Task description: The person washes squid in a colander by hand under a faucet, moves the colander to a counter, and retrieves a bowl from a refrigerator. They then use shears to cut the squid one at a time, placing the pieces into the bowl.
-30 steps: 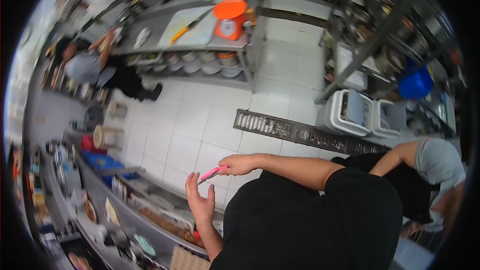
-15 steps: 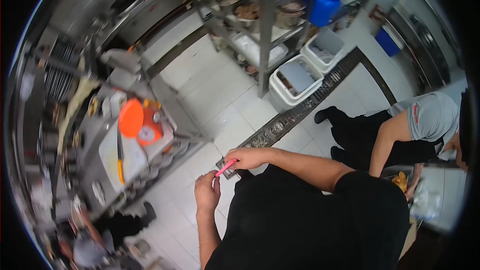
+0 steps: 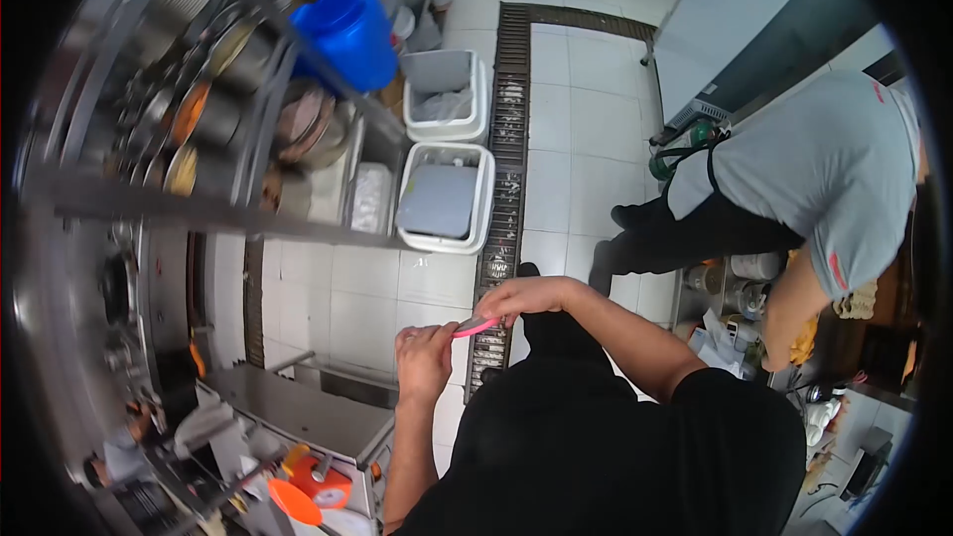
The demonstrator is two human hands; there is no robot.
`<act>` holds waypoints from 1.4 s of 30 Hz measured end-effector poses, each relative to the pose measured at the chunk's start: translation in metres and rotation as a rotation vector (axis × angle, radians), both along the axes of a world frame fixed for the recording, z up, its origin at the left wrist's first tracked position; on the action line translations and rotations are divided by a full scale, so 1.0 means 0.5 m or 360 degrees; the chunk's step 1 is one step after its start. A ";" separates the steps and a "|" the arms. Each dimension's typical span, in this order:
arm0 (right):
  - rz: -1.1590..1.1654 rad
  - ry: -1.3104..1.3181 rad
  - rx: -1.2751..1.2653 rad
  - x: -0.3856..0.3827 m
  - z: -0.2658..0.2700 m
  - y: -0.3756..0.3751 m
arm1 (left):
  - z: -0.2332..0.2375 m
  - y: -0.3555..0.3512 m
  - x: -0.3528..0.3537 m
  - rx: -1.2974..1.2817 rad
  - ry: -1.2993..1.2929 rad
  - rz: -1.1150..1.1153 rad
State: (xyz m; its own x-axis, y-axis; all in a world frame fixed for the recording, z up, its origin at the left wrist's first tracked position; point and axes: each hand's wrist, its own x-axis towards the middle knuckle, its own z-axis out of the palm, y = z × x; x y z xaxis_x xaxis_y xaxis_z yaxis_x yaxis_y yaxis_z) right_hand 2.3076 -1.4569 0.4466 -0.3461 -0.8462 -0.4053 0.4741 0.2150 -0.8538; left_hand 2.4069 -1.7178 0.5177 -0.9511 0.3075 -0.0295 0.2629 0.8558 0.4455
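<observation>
Between my two hands, in front of my body, is a thin flat pink thing (image 3: pixel 476 328) with a greyish upper face; its kind is not clear. My left hand (image 3: pixel 424 361) pinches its left end between thumb and fingers. On its right end the fingers of my right hand (image 3: pixel 518 298) are closed, covering part of it. Below the hands runs a dark floor drain grating (image 3: pixel 501 228), well beneath them and not touched.
Two white bins (image 3: pixel 482 189) stand left of the grating, beside metal shelving (image 3: pixel 199 206) holding pots and a blue drum (image 3: pixel 344 40). A co-worker in a grey shirt (image 3: pixel 784 159) bends over a counter at right. An orange scale (image 3: pixel 326 481) sits at lower left.
My view has swung to the right; the shelving and bins now lie ahead and left, the orange scale at lower left. Both hands keep the pink thing, its grey face now showing.
</observation>
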 end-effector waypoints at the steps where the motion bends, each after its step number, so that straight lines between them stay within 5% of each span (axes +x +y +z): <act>1: 0.0013 0.0031 0.0020 -0.027 0.000 0.023 | 0.008 0.029 -0.047 -0.0056 -0.0025 -0.0063; 4: 0.0144 0.0011 0.0263 -0.152 0.078 0.107 | 0.042 0.115 -0.217 -0.0192 0.0025 -0.0200; 12: -0.0269 0.0242 0.0192 -0.387 0.060 0.228 | 0.058 0.277 -0.566 -0.0091 0.0201 -0.0381; 21: -0.0560 0.0199 0.0729 -0.713 0.065 0.436 | -0.063 0.537 -0.968 0.0144 0.0114 -0.0671; 27: -0.0717 0.0261 0.1145 -0.981 0.078 0.656 | -0.013 0.745 -1.312 0.0260 0.0207 -0.0841; 33: -0.1666 0.0162 0.0995 -1.126 0.053 0.874 | 0.045 0.939 -1.677 0.0121 0.0132 -0.0984; 37: -0.1934 -0.0261 0.0864 -1.267 0.016 1.048 | 0.025 1.084 -1.907 0.0061 0.0056 -0.1035; 42: -0.2238 -0.0044 0.0652 -1.557 -0.044 1.301 | 0.039 1.292 -2.143 0.0079 -0.0055 -0.0927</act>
State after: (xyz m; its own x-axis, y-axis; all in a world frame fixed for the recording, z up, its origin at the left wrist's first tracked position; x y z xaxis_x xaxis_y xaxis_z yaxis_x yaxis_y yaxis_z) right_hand 1.5288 -0.8063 0.4248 -0.7595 0.3485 -0.5493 0.5084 -0.2087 -0.8354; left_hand 1.3354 -1.0717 0.5374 -0.6235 0.7813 -0.0296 0.6686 0.5525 0.4977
